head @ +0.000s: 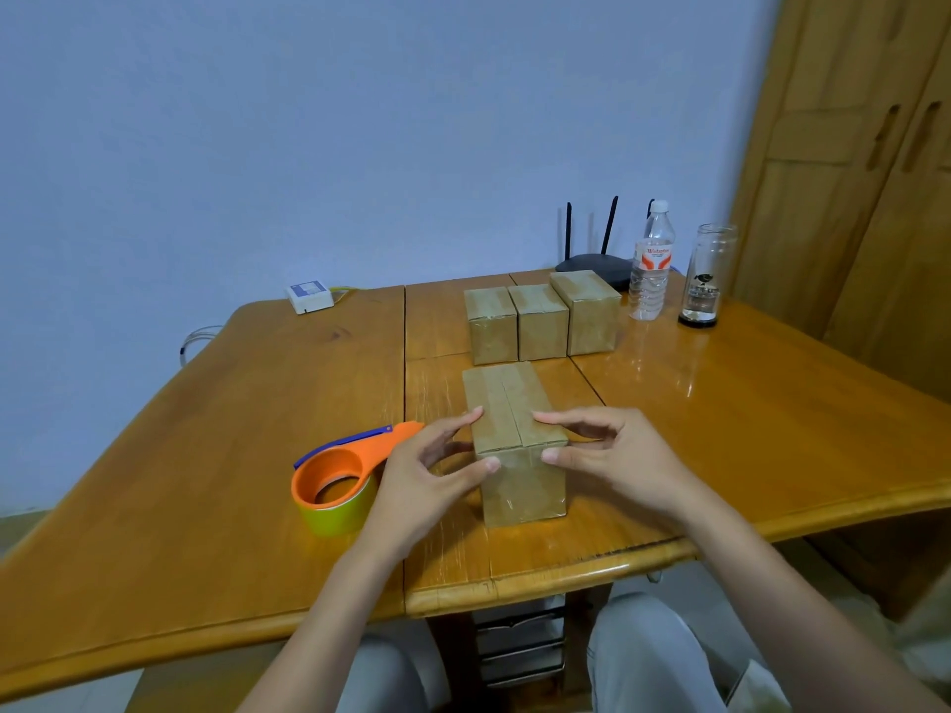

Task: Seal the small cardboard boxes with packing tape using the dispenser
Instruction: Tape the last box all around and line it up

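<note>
A small cardboard box [507,403] stands on the wooden table [257,429] in front of me, its two top flaps meeting along a middle seam. My left hand [429,468] holds its left near corner, fingertips on the top and thumb on the front face. My right hand [612,452] holds the right near corner the same way. An orange tape dispenser [342,468] with a yellow-green roll lies just left of my left hand, untouched. Three more small boxes [540,319] stand in a row behind.
A clear water bottle [652,262] and a glass jar [706,275] stand at the back right. A black router [597,262] sits behind the boxes. A white adapter [310,296] lies at the back left. A wooden cabinet [864,146] rises on the right.
</note>
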A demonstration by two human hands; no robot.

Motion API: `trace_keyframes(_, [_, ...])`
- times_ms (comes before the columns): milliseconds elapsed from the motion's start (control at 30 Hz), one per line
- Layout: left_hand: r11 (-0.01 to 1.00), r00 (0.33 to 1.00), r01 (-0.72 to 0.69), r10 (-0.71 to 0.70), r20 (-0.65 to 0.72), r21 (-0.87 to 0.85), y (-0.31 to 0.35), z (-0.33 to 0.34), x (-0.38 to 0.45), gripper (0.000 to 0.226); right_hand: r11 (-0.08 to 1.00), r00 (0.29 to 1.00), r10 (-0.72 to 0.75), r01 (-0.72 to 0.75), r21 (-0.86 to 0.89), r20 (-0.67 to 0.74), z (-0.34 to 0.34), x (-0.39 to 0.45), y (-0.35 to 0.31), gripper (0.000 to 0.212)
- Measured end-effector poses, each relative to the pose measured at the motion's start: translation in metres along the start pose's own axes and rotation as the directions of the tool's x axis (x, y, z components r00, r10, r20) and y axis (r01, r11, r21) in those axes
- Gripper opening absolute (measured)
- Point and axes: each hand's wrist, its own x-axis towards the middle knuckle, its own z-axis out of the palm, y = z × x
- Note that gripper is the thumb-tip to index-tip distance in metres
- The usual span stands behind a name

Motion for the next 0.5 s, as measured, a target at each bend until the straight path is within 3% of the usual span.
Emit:
trace_keyframes(167, [0.998, 1.0, -0.01, 0.009, 0.014, 0.054, -0.0015, 0.0, 0.0033, 0.057, 1.0, 0.999, -0.006, 0.007, 0.03, -0.031, 0.0003, -0.0013, 0.0053, 0.043])
trace_keyframes(500, [0.999, 0.999, 0.032, -0.032, 0.006, -0.02, -0.0005, -0.0015, 0.0024, 0.056, 0.999, 0.998, 0.041, -0.04, -0.022, 0.047, -0.007, -0.0001, 0.0022, 0.04])
